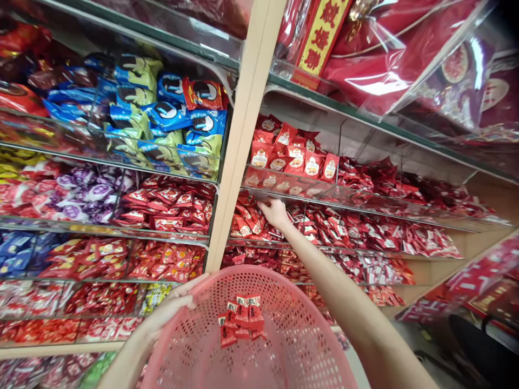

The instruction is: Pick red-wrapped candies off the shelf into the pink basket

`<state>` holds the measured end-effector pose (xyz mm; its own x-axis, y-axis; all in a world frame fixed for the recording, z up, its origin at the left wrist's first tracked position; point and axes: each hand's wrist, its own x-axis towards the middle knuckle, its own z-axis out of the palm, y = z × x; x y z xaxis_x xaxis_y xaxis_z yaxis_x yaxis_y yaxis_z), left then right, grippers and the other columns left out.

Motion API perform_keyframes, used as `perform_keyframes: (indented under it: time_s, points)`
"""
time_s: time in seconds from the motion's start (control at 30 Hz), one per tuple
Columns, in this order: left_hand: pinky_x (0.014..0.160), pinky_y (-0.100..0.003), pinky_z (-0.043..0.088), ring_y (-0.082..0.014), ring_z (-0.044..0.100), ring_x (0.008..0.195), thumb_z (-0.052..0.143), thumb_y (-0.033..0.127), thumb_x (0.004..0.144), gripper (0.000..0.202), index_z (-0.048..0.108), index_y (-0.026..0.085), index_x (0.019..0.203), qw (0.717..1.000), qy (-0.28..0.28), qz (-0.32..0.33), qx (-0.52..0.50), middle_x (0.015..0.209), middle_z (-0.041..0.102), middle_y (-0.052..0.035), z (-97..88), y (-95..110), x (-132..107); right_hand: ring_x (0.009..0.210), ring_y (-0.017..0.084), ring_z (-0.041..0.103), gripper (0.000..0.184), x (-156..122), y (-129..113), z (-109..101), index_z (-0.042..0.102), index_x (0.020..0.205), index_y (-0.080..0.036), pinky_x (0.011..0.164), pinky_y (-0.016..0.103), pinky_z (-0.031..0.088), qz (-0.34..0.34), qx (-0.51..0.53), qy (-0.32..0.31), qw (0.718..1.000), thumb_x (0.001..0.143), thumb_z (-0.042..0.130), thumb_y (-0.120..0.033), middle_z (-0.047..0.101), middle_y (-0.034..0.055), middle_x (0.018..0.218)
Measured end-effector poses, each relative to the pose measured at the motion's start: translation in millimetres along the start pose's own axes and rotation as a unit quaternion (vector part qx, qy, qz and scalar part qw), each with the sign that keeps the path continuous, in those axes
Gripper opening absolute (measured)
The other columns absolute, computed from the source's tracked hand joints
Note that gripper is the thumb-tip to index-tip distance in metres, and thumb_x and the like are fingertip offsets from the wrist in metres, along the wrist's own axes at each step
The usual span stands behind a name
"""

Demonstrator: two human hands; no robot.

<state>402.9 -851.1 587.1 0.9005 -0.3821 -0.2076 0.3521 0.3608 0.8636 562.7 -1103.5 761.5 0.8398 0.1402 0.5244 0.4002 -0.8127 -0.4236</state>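
My left hand (pixel 178 303) grips the rim of a pink plastic basket (pixel 300 302) full of small holes, thumb on the rim's top. Several small red candy packets (pixel 243 319) with dark lettering lie in a loose cluster on its bottom. My right hand (pixel 275 212) reaches into a shelf bin just right of the wooden upright, fingers curled at the red wrapped candies (pixel 249 219). Its fingertips touch or hover over these packets; whether a packet is pinched between them I cannot make out.
A wooden upright (pixel 239 140) divides the shelves. On the left are blue and green snack packs (pixel 166 116) and purple-wrapped candies (pixel 87 189). Red cookie packets (pixel 295 156) fill the bin above my right hand, behind a clear front lip. A dark chair (pixel 482 346) stands lower right.
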Motion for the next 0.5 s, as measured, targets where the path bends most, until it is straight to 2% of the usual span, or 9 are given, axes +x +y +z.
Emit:
perform_keyframes:
  time_s: [0.1,0.23,0.37,0.5]
  points:
    - [0.086,-0.032,0.045,-0.0241,0.057,0.108,0.052,0.006,0.056,0.076,0.046,0.023,0.13,1.0,0.001,0.007,0.002,0.125,0.06,-0.0019,-2.8,-2,-2,0.087,0.017,0.063,0.016,19,1,15,0.067,0.087,-0.018,0.077,0.024,0.044,-0.015,0.008,-0.026,1.0,0.079,0.054,-0.018,0.07,0.005,0.094]
    - [0.089,-0.034,0.043,-0.024,0.056,0.11,0.051,0.007,0.056,0.082,0.04,0.027,0.135,1.0,-0.016,0.007,-0.013,0.124,0.06,0.0005,-5.1,-3,-1,0.09,0.018,0.063,0.025,25,2,23,0.068,0.09,-0.018,0.08,0.025,0.045,-0.049,0.01,-0.05,0.997,0.07,0.056,-0.008,0.07,0.0049,0.097]
    - [0.095,-0.035,0.04,-0.0237,0.053,0.115,0.052,0.006,0.054,0.08,0.044,0.026,0.131,1.0,-0.011,0.009,-0.015,0.125,0.059,0.0016,-4.2,-3,-1,0.088,0.018,0.063,0.02,25,4,23,0.069,0.085,-0.019,0.08,0.025,0.045,-0.072,0.019,-0.058,0.995,0.069,0.06,-0.011,0.07,0.0037,0.094]
    - [0.103,-0.036,0.033,-0.023,0.047,0.121,0.051,0.007,0.055,0.073,0.051,0.026,0.125,0.999,-0.001,0.029,0.02,0.128,0.057,0.0019,-8.3,-5,1,0.081,0.019,0.064,0.013,26,4,26,0.069,0.079,-0.02,0.077,0.027,0.046,-0.069,0.04,-0.032,0.996,0.075,0.058,-0.016,0.071,0.0036,0.086]
